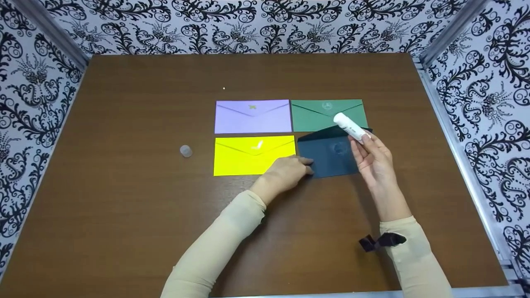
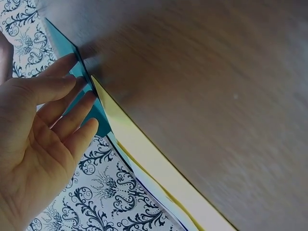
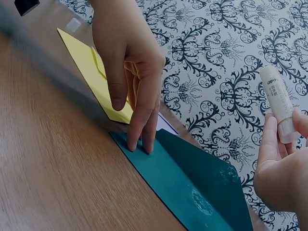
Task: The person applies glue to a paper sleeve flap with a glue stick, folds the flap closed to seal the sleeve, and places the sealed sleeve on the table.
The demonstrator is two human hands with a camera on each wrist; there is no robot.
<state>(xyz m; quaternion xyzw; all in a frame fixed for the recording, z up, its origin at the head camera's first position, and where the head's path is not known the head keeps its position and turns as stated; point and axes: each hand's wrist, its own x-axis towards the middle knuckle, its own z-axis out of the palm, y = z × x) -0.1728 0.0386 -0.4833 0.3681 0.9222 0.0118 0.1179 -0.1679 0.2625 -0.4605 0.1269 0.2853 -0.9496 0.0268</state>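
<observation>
A dark blue-green envelope (image 1: 325, 159) lies with its flap (image 3: 204, 166) raised; whitish smears show on both body and flap in the right wrist view. My left hand (image 1: 287, 171) presses its fingertips on the envelope's left end, beside the yellow envelope (image 1: 236, 159). In the left wrist view the fingers (image 2: 72, 120) of that hand are extended and slightly bent. Above the envelope's right part, my right hand (image 1: 374, 159) grips a white glue stick (image 1: 349, 125) by its lower end, tilted up to the left. The glue stick (image 3: 276, 96) touches nothing but that hand.
Behind lie a closed purple envelope (image 1: 252, 120) and a closed green envelope (image 1: 308, 118). A small round translucent cap (image 1: 186, 151) sits left of the yellow one. Patterned panels (image 1: 265, 25) border the brown table (image 1: 124, 207). A dark bow (image 1: 383, 241) is by the right sleeve.
</observation>
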